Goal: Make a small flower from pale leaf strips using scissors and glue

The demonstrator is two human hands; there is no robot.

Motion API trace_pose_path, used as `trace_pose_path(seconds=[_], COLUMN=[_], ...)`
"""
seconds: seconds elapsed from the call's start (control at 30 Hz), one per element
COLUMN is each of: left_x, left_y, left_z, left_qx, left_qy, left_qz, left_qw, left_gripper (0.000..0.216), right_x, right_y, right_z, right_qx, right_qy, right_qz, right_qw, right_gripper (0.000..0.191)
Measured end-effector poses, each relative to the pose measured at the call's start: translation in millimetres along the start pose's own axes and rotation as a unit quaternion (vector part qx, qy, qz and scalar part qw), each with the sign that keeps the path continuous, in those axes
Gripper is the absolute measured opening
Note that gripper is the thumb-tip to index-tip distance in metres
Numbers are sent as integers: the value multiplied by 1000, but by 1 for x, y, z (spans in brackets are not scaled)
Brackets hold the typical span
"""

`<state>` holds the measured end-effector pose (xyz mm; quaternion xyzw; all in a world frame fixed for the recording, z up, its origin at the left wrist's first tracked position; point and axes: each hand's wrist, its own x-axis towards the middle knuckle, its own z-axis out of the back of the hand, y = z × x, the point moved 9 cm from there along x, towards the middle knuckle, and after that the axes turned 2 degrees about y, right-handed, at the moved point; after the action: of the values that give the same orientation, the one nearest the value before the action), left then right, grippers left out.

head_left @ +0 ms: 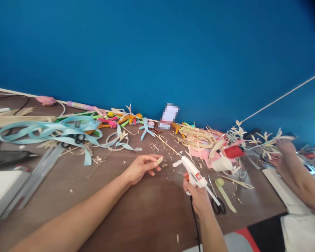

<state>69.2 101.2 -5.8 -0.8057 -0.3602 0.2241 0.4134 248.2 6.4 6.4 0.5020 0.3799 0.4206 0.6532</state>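
My left hand (141, 168) rests on the brown table (136, 210) and pinches a small pale scrap (160, 160) between thumb and fingertips. My right hand (195, 194) grips the handle of a white glue gun (191, 170) with an orange trigger. Its nozzle points left toward the scrap, a short gap away. A black cord (195, 220) runs from the gun down toward me.
Light blue ribbon (57, 131) and black scissors (73, 138) lie at left. Coloured pipe-cleaner figures (123, 120) sit by the blue wall. Straw strips (196, 138), a white cup (223, 163) and more scissors (216, 199) lie at right. Another person's arm (296, 173) reaches in at far right.
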Motion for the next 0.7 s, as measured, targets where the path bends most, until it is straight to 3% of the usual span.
trace_pose_path(seconds=[0.13, 0.23, 0.33, 0.43, 0.57, 0.7], left_x=[0, 0, 1, 2, 2, 1], left_y=[-2, -1, 1, 1, 0, -2], left_z=[0, 1, 2, 4, 3, -1], left_qx=[-29, -39, -42, -53, -67, -59], left_qy=[8, 9, 7, -1, 7, 27], left_qz=[-6, 0, 6, -1, -3, -11], left_qw=[1000, 999, 999, 999, 998, 998], left_gripper=[19, 20, 20, 19, 17, 15], right_x=[9, 15, 16, 10, -6, -19], right_y=[17, 19, 11, 2, 8, 10], right_z=[-1, -9, -13, -24, -49, -65], right_qx=[-192, -217, -154, -15, 178, 250], right_qy=[-22, 8, 30, 66, 149, 192], right_qz=[28, 39, 13, -33, -84, -129], right_qw=[981, 975, 988, 997, 969, 940], right_gripper=[18, 17, 19, 17, 13, 14])
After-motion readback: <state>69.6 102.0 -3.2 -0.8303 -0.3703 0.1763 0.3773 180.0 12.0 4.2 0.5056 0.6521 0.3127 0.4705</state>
